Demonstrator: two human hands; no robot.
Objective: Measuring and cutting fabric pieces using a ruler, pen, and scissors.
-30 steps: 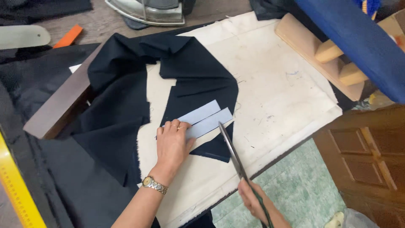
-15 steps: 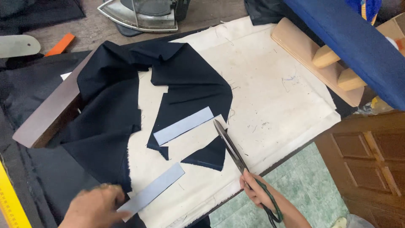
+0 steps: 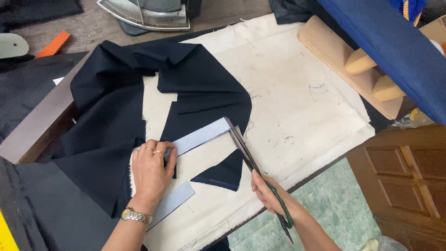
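Head view. Left hand (image 3: 153, 169): at seven o'clock, palm down, fingers spread flat, pressing the pale blue strip (image 3: 200, 135) onto the dark navy cloth (image 3: 195, 93); wrist bent, watch showing.

Right hand (image 3: 269, 193): at five o'clock, fingers curled through the handles of the scissors (image 3: 246, 153), blades pointing to eleven o'clock, tips meeting the strip's right end.

Second pale strip (image 3: 174, 201): on the cream pad (image 3: 302, 107), just beside the left wrist.

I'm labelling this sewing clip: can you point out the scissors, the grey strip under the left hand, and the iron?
scissors (image 3: 241, 145), head view, on the blades.
grey strip (image 3: 202, 136), head view, on its middle.
iron (image 3: 148, 13), head view, on its metal base.
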